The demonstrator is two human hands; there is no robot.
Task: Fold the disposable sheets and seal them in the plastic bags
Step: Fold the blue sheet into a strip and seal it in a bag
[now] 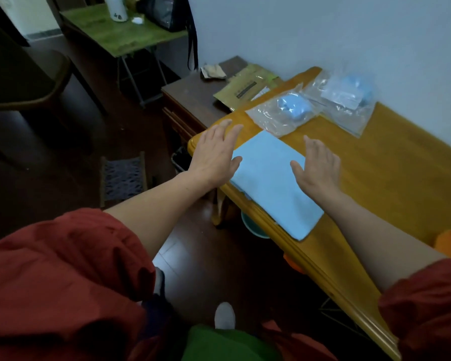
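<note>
Wooden table (391,162) — folded blue sheet (274,186) between flat left hand (214,155), right hand (319,168).

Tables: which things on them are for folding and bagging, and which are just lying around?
For the job: folded blue sheet; near plastic bag with blue inside; far plastic bag.
Just lying about: tan pouch; crumpled wrapper; black bag; white jar.
</note>
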